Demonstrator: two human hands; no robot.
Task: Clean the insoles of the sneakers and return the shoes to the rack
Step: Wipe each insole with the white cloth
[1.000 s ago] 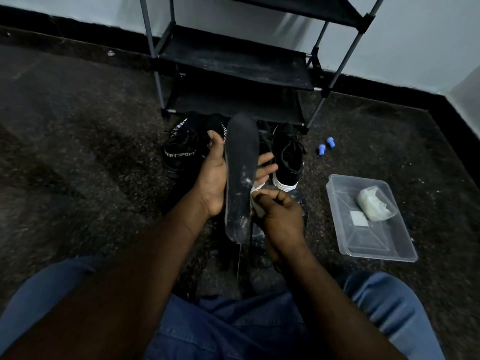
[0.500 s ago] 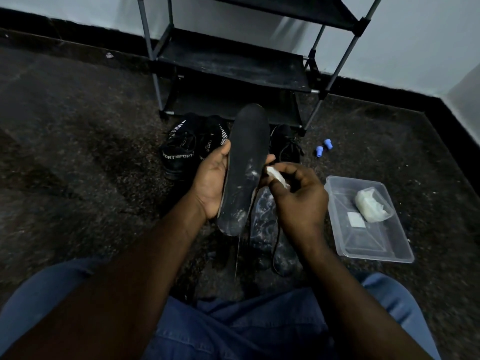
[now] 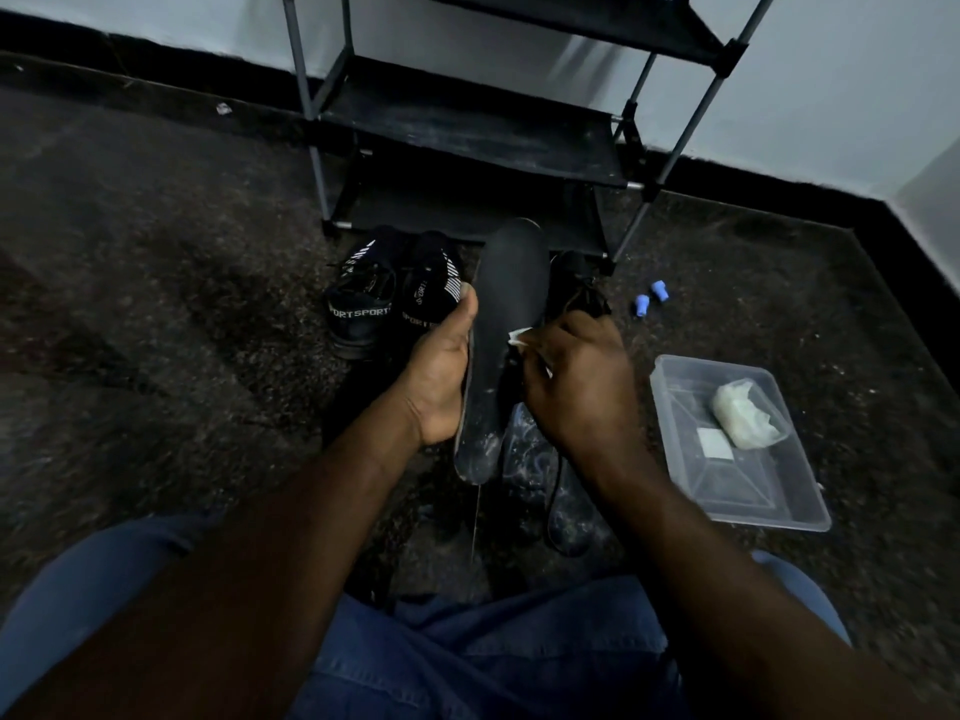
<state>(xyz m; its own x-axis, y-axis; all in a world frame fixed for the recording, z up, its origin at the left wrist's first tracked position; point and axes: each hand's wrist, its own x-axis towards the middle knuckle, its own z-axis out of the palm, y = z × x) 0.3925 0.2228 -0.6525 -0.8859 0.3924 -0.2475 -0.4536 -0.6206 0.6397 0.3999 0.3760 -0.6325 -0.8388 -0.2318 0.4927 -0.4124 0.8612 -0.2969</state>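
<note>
Your left hand (image 3: 441,376) fingers clamp the long black foam insole (image 3: 506,324) upright at centre; right hand (image 3: 576,387) fingers pinch a small white wipe (image 3: 519,336) against it. Black sneakers (image 3: 395,293) sit at eleven o'clock.

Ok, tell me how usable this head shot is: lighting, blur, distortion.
Head view: dim, bluish light; the black insole and sneakers nearly merge with the dark floor. Both hands are slightly soft from motion. Wide-angle bending bows the rack poles and wall edge.

White wipe (image 3: 521,337) mostly hidden inside right hand (image 3: 576,387)
</note>
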